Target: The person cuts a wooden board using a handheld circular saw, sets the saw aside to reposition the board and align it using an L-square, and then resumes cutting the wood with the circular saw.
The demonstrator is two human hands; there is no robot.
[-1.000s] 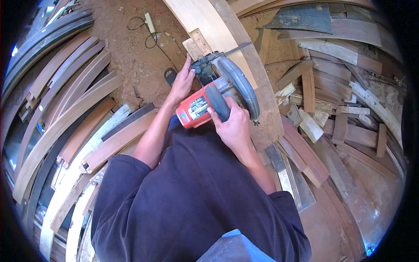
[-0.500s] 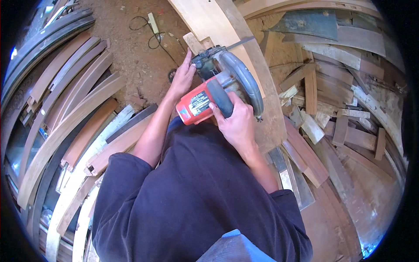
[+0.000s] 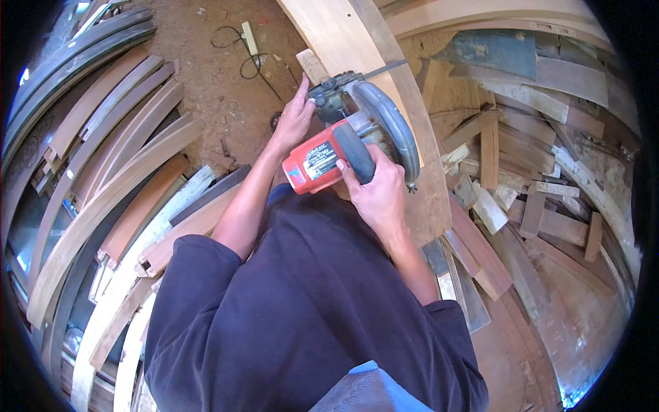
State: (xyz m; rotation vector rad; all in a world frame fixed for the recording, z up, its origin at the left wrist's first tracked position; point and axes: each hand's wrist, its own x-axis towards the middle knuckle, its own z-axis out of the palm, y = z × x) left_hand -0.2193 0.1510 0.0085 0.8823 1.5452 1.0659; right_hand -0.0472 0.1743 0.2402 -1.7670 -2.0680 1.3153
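Observation:
My right hand [image 3: 381, 189] is wrapped round the dark rear handle of a red and black circular saw [image 3: 317, 161]. The saw rests on a pale wooden board [image 3: 336, 31] with a darker plank [image 3: 429, 199] along its right side. At the saw's front left, my left hand [image 3: 294, 120] is closed on the edge of the saw's base, thumb on top and index finger stretched forward; its other fingers are partly hidden. A short wood offcut [image 3: 312, 65] pokes out just ahead of the left fingertips. The blade is hidden beneath the grey guard [image 3: 391, 127].
Curved timber pieces [image 3: 110, 206] are stacked along the left. Scrap wood [image 3: 542, 206] lies heaped on the right. On the dirt floor [image 3: 199, 75] ahead are a pale power strip [image 3: 249, 38] and a dark cord [image 3: 257, 72].
The saw has edged forward slightly on the board, covering a small wood block that showed at its front. The view has shifted a little. Both hands keep their hold.

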